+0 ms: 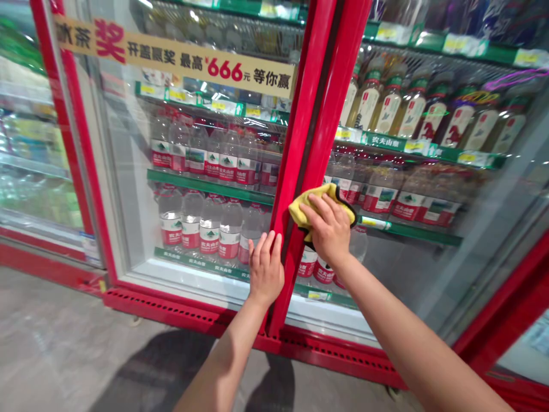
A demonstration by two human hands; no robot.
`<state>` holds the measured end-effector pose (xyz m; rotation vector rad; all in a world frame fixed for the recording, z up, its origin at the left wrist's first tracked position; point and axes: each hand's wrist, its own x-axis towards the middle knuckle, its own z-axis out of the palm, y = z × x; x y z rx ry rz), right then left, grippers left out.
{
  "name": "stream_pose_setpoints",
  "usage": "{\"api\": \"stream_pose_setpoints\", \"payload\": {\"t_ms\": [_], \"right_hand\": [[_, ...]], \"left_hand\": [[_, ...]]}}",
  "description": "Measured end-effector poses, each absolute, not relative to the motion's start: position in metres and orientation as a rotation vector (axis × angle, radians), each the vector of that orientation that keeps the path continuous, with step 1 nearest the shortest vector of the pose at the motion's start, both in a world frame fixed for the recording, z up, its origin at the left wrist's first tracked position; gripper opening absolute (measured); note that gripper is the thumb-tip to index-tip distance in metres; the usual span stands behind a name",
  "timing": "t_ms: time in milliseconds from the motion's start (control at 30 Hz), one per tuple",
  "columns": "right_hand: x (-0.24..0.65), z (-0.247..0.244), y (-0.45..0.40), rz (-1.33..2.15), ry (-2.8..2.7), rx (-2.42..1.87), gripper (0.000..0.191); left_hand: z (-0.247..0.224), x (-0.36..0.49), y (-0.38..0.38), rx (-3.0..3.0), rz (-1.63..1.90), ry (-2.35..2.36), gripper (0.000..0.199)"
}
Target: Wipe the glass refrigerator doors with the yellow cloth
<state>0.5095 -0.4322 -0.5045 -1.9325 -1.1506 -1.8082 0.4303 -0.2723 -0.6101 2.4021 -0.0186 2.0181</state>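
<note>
My right hand (328,226) presses a yellow microfiber cloth (306,208) with a black edge against the red central frame (297,154) of a glass-door drinks cooler. The cloth spans the frame and the right door's glass. My left hand (266,269) lies flat and empty, its fingertips on the lower left door's glass beside the same red frame. Behind the glass stand rows of large water bottles (230,233) with red labels, partly hidden by my hands.
Green-edged shelves hold more bottles, with juice bottles (412,106) at upper right. A yellow prize banner (180,53) crosses the left door. A vented red base (171,309) runs along the grey floor (55,337). Another cooler (34,154) stands at left.
</note>
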Motion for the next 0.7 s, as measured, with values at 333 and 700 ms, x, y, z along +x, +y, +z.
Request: {"api": "stream_pose_setpoints", "payload": {"t_ms": [333,700], "right_hand": [[0.510,-0.627,-0.451,-1.759,-1.253,-2.115,0.049],[0.517,-0.536,-0.469,-1.820,-1.248,-2.118,0.048]], "left_hand": [[-0.611,0.431,-0.275,2.378,1.996,-0.005,0.073],[-0.604,0.435,-0.290,2.342,2.025,-0.083,0.065]]}}
